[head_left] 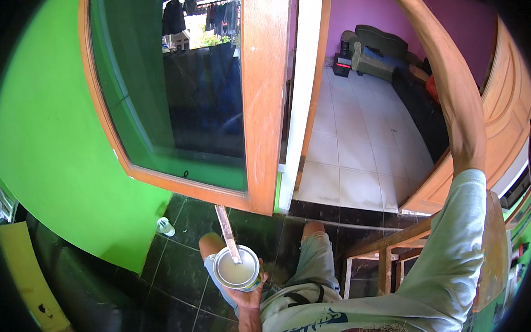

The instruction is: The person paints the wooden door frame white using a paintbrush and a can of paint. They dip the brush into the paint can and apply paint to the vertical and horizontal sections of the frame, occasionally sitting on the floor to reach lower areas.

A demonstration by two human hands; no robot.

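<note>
My left hand [251,295] is wrapped round a small can [236,270] of white liquid, held in front of my lap. A flat wooden stick [225,229] stands tilted in the can, its upper end pointing away from me. My right arm [460,118] reaches high along the right side, and its hand passes out of the picture at the top edge. Beyond the can, an orange wood-framed glass panel [258,119] stands beside a white-edged doorway [297,77].
A green wall [48,132] is on the left, with a white object [166,227] on the dark tiled floor [178,274]. A wooden chair-like frame [386,267] stands by my right side. Through the doorway are a sofa [375,51], a speaker [342,65] and a carved door [503,111].
</note>
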